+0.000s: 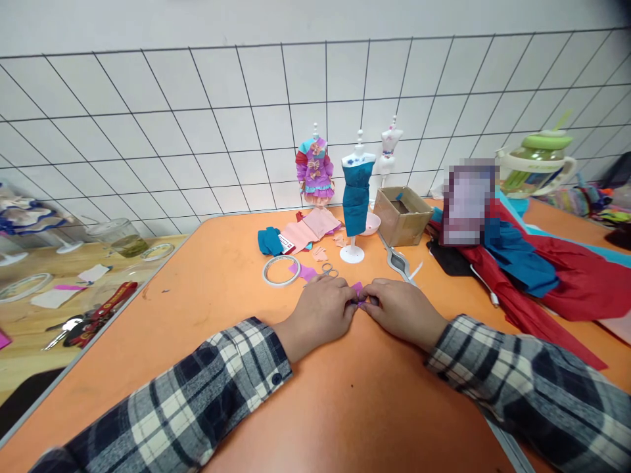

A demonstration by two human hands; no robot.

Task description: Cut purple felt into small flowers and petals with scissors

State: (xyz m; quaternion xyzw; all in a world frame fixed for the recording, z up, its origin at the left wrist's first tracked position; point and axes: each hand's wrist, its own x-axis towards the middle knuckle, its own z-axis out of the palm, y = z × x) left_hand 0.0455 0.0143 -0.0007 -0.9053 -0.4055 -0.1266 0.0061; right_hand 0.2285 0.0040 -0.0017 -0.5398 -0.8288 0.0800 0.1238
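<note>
While the left hand (321, 310) and right hand (401, 309) pinched a purple scrap (357, 288), mostly hidden, it seemed light, soft and easily torn, best held by its edges.

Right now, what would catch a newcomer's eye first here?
Probably the white dress form wrapped in teal cloth, standing upright on the orange table. Then, behind it to the left, another form in a ruffled purple outfit. Nearer, the left hand and right hand pinch a small purple piece between them.
</note>
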